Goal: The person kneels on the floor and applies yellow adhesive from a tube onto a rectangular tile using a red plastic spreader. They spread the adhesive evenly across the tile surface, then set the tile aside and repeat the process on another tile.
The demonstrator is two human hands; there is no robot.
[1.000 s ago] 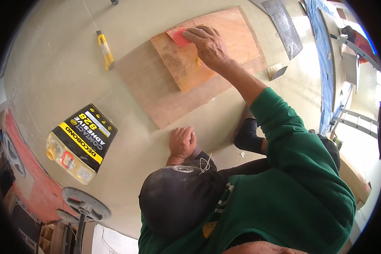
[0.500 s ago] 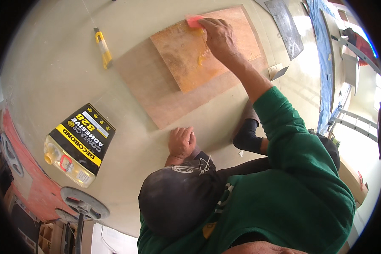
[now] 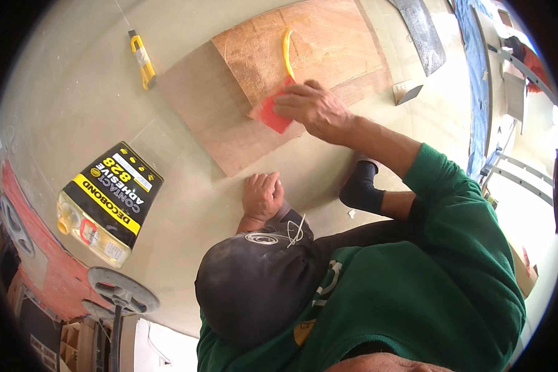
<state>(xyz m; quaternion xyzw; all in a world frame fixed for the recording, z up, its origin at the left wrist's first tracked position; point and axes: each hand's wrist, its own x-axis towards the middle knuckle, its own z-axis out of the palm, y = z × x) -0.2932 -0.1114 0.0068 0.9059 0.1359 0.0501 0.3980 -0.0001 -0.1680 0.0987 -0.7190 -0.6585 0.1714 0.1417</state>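
Note:
My right hand (image 3: 313,108) is shut on a red flat spreader (image 3: 270,115) and presses it onto a brown wooden board (image 3: 204,108) that lies on the pale floor. The far half of the board is a lighter sheet (image 3: 328,43) with a wet sheen. A curved yellow streak of glue (image 3: 286,53) lies on it just beyond the spreader. My left hand (image 3: 261,195) rests flat on the floor beside the board's near corner, holding nothing. My green sleeve and black cap fill the lower middle.
A yellow utility knife (image 3: 144,60) lies left of the board. A large adhesive can with a black and yellow label (image 3: 108,201) lies at the left. A small metal scraper (image 3: 408,93), a dark strip (image 3: 421,31) and blue sheeting (image 3: 477,93) are on the right. A round stand base (image 3: 123,290) sits lower left.
My right hand has pulled the red spreader from the board's far edge toward me, uncovering the yellow glue streak. My left hand has stayed flat on the floor.

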